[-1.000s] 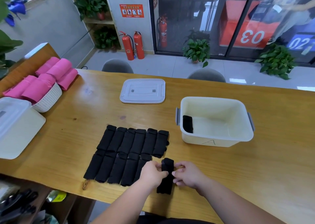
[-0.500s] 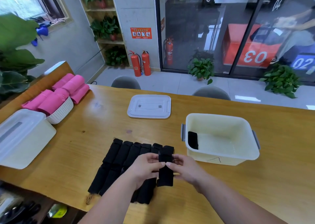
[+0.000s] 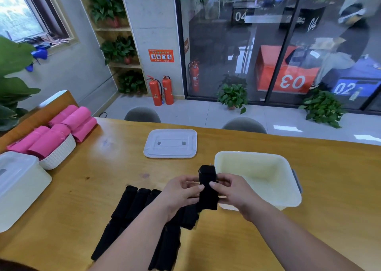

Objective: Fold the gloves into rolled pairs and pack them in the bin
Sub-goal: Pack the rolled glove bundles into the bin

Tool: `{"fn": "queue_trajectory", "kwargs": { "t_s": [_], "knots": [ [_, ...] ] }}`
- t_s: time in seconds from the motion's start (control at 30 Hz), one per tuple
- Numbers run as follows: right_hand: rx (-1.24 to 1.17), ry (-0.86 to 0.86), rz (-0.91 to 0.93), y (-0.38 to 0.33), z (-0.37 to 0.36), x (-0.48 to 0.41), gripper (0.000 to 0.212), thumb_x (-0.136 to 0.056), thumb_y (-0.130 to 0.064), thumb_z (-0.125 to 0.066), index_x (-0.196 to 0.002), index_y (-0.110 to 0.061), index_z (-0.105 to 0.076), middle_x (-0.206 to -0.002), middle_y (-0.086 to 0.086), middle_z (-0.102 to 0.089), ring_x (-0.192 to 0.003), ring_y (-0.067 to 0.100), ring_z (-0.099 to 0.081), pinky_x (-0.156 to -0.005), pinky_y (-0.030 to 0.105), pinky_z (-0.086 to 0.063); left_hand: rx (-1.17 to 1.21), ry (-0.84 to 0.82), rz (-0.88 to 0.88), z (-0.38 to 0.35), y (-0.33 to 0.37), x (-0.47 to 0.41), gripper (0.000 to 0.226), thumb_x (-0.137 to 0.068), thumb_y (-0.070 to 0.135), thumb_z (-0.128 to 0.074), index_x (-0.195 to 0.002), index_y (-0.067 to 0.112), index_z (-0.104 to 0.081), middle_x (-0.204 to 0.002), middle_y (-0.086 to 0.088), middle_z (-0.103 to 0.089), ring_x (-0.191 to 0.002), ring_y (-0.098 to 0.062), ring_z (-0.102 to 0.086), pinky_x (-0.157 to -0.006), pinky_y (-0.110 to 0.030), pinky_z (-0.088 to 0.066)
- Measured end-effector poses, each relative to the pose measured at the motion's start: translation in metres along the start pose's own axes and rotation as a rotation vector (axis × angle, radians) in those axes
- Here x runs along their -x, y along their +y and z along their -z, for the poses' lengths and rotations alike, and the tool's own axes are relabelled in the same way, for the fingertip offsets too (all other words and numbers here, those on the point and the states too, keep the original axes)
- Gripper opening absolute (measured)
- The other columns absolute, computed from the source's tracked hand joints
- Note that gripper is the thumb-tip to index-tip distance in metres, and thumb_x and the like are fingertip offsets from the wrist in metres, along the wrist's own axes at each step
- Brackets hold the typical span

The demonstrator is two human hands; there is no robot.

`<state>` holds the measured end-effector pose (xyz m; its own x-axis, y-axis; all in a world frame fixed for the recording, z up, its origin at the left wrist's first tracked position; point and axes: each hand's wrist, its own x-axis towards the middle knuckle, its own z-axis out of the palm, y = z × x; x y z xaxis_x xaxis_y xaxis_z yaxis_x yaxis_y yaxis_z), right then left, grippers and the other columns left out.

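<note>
1. Over tabletop (image 3: 103,188), at near-left corner of bin (image 3: 247,153): black glove pair (image 3: 207,188) held clear, long axis running away from body.
2. Pinched mid-length from both sides by fingers (image 3: 195,187) of left hand (image 3: 181,194) and right hand (image 3: 233,192).
3. Bin opening just rightward; right hand nearer.

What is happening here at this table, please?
A person is working through a set of black gloves. The left hand and the right hand together pinch one black glove, held up in front of the open cream bin. More gloves lie in rows on the wooden table under the left arm. The bin's lid lies apart, farther back.
</note>
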<state>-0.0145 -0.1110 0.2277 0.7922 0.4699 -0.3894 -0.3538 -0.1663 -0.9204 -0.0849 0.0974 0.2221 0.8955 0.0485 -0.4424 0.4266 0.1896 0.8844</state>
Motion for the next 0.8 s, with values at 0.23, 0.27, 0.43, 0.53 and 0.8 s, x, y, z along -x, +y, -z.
{"fn": "queue_trajectory", "kwargs": {
  "t_s": [0.23,0.27,0.43,0.53,0.8],
  "knots": [
    [-0.018,0.140,-0.067,-0.008,0.071,-0.026,0.021,-0.101,-0.012,-0.070,-0.122,-0.009,-0.072,-0.107,0.010,-0.080,-0.101,0.025,-0.078,-0.087,0.041,-0.065,-0.185,0.062,-0.001,-0.020,-0.005,-0.035,0.046,-0.087,0.025,-0.088,-0.126,0.017,-0.066,-0.109,-0.011,-0.078,-0.100,-0.021,-0.078,-0.087,-0.032,-0.064],
    [-0.005,0.155,-0.089,-0.007,0.082,-0.031,0.020,-0.101,-0.011,-0.070,-0.121,-0.008,-0.072,-0.106,0.010,-0.081,-0.100,0.025,-0.078,-0.086,0.040,-0.065,-0.217,0.075,-0.003,-0.021,-0.008,-0.040,0.045,-0.087,0.027,-0.087,-0.126,0.019,-0.066,-0.108,-0.010,-0.078,-0.098,-0.018,-0.077,-0.085,-0.030,-0.063],
    [0.126,0.281,-0.191,0.007,0.131,-0.056,0.018,-0.099,-0.010,-0.073,-0.117,-0.007,-0.073,-0.099,0.009,-0.081,-0.091,0.024,-0.080,-0.076,0.037,-0.065,-0.321,0.122,0.012,-0.026,-0.024,-0.059,0.045,-0.086,0.036,-0.086,-0.125,0.031,-0.065,-0.100,0.004,-0.078,-0.092,-0.011,-0.076,-0.090,-0.038,-0.064],
    [0.270,0.352,-0.236,0.017,0.152,-0.074,0.017,-0.098,-0.010,-0.073,-0.115,-0.009,-0.073,-0.099,0.010,-0.079,-0.093,0.027,-0.078,-0.079,0.041,-0.066,-0.359,0.149,0.006,-0.026,-0.031,-0.067,0.047,-0.083,0.041,-0.087,-0.124,0.037,-0.063,-0.098,0.007,-0.076,-0.092,-0.014,-0.076,-0.090,-0.044,-0.064],
    [0.754,0.312,-0.372,0.054,0.143,-0.120,0.013,-0.094,-0.023,-0.077,-0.096,-0.010,-0.073,-0.091,0.009,-0.076,-0.085,0.030,-0.075,-0.082,0.048,-0.065,-0.411,0.132,0.022,-0.024,-0.040,-0.077,0.054,-0.082,0.050,-0.086,-0.129,0.042,-0.060,-0.105,0.011,-0.074,-0.095,-0.012,-0.074,-0.087,-0.043,-0.064]
  ]
}}
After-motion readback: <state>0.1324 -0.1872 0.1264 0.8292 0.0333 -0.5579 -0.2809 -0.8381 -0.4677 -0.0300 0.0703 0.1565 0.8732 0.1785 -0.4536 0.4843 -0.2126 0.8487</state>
